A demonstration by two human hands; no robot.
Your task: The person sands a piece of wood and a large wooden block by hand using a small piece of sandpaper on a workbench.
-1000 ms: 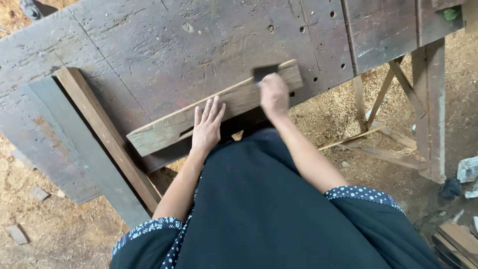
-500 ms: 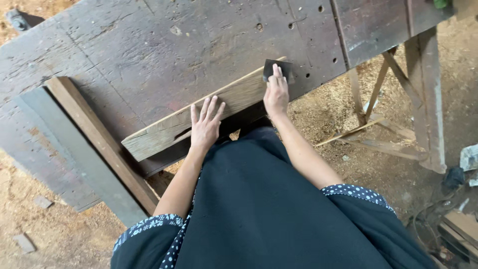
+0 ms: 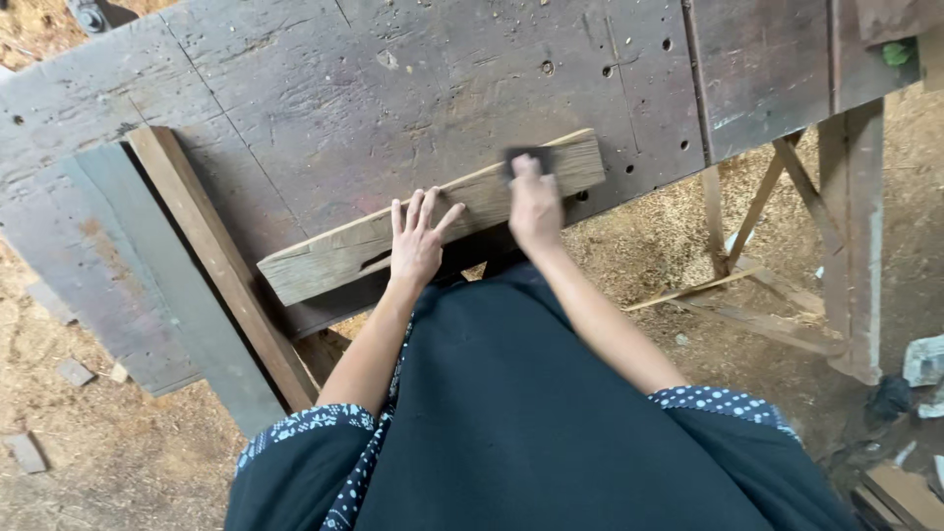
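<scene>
Weathered wooden plank (image 3: 433, 221) lying slantwise at the near edge of the dark worktop (image 3: 324, 88). Left hand (image 3: 418, 241) rests flat on its middle, fingers spread, gripping nothing. Right hand (image 3: 534, 202), fingers curled, presses a small dark block (image 3: 524, 157) against the plank's upper face. By appearance the plank is stiff, rough and fairly heavy; best held by its long edges.
</scene>
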